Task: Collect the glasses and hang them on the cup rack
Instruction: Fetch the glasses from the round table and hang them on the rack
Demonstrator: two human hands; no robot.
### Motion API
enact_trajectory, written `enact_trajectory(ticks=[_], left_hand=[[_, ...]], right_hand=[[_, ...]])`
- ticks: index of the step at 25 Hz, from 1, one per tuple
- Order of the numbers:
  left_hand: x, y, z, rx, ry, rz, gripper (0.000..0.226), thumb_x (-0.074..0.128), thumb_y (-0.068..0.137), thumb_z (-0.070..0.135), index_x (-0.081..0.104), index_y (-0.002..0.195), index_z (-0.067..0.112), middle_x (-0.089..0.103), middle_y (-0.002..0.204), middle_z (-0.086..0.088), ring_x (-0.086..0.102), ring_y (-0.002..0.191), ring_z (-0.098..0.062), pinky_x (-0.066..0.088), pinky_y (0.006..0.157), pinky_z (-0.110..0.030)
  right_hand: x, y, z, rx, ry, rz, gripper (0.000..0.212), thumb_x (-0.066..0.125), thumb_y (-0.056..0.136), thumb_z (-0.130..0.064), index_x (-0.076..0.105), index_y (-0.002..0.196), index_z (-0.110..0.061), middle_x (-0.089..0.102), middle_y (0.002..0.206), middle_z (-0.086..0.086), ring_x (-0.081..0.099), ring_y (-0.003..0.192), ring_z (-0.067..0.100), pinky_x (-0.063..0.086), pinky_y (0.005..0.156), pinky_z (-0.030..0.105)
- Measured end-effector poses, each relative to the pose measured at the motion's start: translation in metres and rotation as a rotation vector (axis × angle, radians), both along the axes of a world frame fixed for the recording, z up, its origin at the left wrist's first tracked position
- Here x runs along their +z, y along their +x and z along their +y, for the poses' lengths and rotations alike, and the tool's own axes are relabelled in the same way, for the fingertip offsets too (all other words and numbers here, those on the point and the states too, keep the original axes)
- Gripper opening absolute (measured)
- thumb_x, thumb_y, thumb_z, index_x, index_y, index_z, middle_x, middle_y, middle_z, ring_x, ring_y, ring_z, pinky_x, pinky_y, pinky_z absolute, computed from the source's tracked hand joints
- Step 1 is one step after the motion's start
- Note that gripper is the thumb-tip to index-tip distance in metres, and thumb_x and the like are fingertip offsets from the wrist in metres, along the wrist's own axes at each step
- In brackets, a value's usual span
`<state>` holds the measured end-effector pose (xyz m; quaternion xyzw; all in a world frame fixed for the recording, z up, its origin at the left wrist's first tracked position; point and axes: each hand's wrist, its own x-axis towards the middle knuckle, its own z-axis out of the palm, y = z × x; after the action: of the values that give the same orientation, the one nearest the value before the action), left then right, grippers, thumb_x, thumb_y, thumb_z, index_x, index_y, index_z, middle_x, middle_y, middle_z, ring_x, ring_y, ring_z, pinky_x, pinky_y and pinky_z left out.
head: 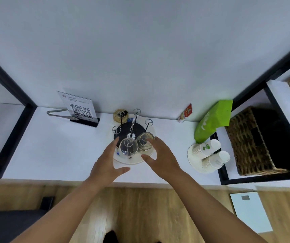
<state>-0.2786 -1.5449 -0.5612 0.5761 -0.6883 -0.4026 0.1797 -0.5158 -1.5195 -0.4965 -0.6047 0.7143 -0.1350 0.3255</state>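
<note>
two glasses [136, 143] on cup rack [133, 130], sign [81, 109] left; paper cups [209, 153] right

White wall [140, 50] behind a white counter [53, 146]; wooden floor [140, 207] below; wicker basket [249, 142] at right.

- Left hand [108, 161] bare, no glove, no ring in sight
- Right hand [160, 157] bare too, nothing worn on the fingers [150, 141]
- Both forearms uncovered all the way down to the frame edge, no sleeve showing
- No watch or band on either wrist
</note>
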Motion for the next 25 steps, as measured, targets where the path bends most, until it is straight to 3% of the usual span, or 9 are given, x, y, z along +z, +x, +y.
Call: enact_trajectory(ticks=[3,7,13,16,18,19,23,25], left_hand=[[0.030,0.003,0.002,-0.024,-0.042,-0.005,0.110,0.090,0.075,0.048,0.021,0.161,0.043,0.032,0.165,0.018,0.036,0.148,-0.010,0.035,0.108,-0.027],[0.078,-0.002,0.001,-0.050,-0.152,-0.033,0.097,0.085,0.082,0.048,0.027,0.160,0.041,0.035,0.164,0.017,0.038,0.147,-0.008,0.031,0.108,-0.022],[0.177,-0.020,0.017,-0.206,-0.298,-0.120,0.086,0.076,0.090,0.046,0.027,0.161,0.044,0.037,0.162,0.021,0.038,0.145,-0.004,0.030,0.107,-0.016],[0.233,-0.025,0.019,-0.193,-0.396,-0.131,0.080,0.074,0.092,0.043,0.029,0.158,0.047,0.040,0.159,0.023,0.037,0.142,0.000,0.023,0.101,-0.004],[0.264,-0.027,0.025,-0.141,-0.470,-0.143,0.075,0.073,0.094,0.043,0.033,0.158,0.045,0.043,0.158,0.021,0.039,0.141,0.000,0.026,0.104,-0.009],[0.281,-0.030,0.030,-0.112,-0.488,-0.142,0.072,0.072,0.095,0.044,0.036,0.157,0.044,0.044,0.157,0.020,0.040,0.140,-0.002,0.028,0.107,-0.014],[0.341,-0.037,0.060,0.007,-0.534,-0.109,0.067,0.071,0.095,0.048,0.041,0.155,0.043,0.048,0.154,0.018,0.041,0.142,-0.005,0.031,0.110,-0.021],[0.367,-0.040,0.072,0.039,-0.574,-0.110,0.066,0.070,0.095,0.050,0.041,0.154,0.045,0.050,0.151,0.021,0.043,0.140,-0.003,0.034,0.110,-0.023]], right_hand=[[0.028,0.002,0.004,0.001,-0.090,-0.031,0.062,0.068,0.101,-0.041,0.042,0.157,-0.036,0.035,0.169,-0.007,0.030,0.156,0.015,0.021,0.117,0.023],[0.068,0.005,0.008,-0.032,-0.194,-0.104,0.056,0.072,0.099,-0.038,0.053,0.151,-0.032,0.049,0.160,-0.006,0.040,0.149,0.013,0.031,0.122,0.030],[0.147,-0.005,0.018,0.003,-0.294,-0.165,0.055,0.075,0.097,-0.033,0.055,0.149,-0.029,0.057,0.150,-0.008,0.052,0.138,0.011,0.038,0.115,0.028],[0.191,-0.020,0.014,0.042,-0.346,-0.166,0.059,0.075,0.096,-0.037,0.053,0.151,-0.032,0.058,0.146,-0.010,0.053,0.134,0.009,0.031,0.108,0.013],[0.215,-0.031,0.016,0.069,-0.370,-0.147,0.063,0.073,0.097,-0.044,0.048,0.154,-0.035,0.056,0.140,-0.016,0.050,0.129,0.001,0.015,0.098,-0.006],[0.227,-0.038,0.020,0.085,-0.375,-0.139,0.066,0.072,0.096,-0.046,0.046,0.156,-0.037,0.055,0.138,-0.017,0.048,0.127,-0.002,0.012,0.093,-0.009],[0.285,-0.056,0.039,0.204,-0.422,-0.140,0.071,0.071,0.094,-0.054,0.039,0.157,-0.046,0.057,0.148,-0.010,0.050,0.137,0.006,0.036,0.104,0.024],[0.309,-0.064,0.044,0.226,-0.470,-0.154,0.072,0.070,0.093,-0.059,0.038,0.156,-0.049,0.056,0.149,-0.011,0.049,0.138,0.007,0.040,0.107,0.030]])
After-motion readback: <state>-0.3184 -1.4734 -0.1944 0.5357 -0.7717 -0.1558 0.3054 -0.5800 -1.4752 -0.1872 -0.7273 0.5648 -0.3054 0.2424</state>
